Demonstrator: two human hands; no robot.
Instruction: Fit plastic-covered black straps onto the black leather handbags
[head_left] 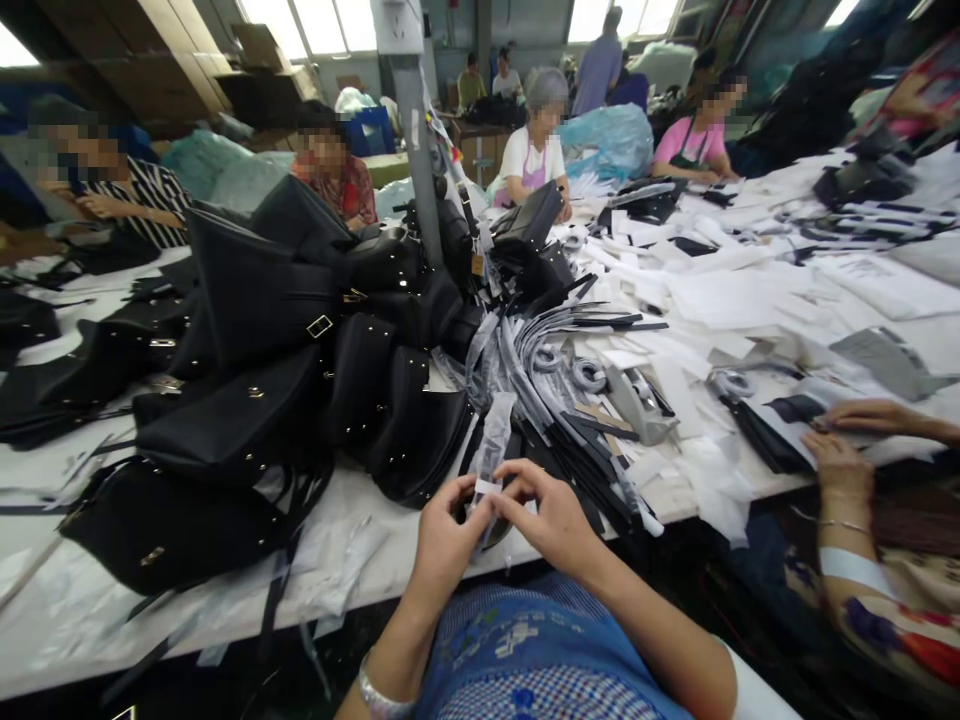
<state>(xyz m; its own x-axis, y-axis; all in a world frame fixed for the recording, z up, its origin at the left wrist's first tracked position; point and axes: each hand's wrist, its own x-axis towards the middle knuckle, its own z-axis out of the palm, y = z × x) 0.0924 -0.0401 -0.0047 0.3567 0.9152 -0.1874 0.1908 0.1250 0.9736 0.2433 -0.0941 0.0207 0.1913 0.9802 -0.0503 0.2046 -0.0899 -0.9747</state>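
A strap wrapped in clear plastic [496, 432] rises between my hands at the table's front edge, with a small white band [487, 487] around it. My left hand [450, 535] pinches it from the left, thumb and fingertips closed on it near the band. From the right, my right hand [551, 515] also pinches it at the band, with its fingers bent and the fingertips almost meeting those of the left. The lower end of the strap is partly hidden by my fingers. Just beyond lies a bundle of plastic-wrapped straps [536, 385].
Black bags [232, 410] with gold hardware are heaped on the left. A grey tape dispenser [641, 405] stands right of the straps. White paper [727, 300] covers the table's right side. A co-worker's hands [844, 450] work close on the right; other people sit across the table.
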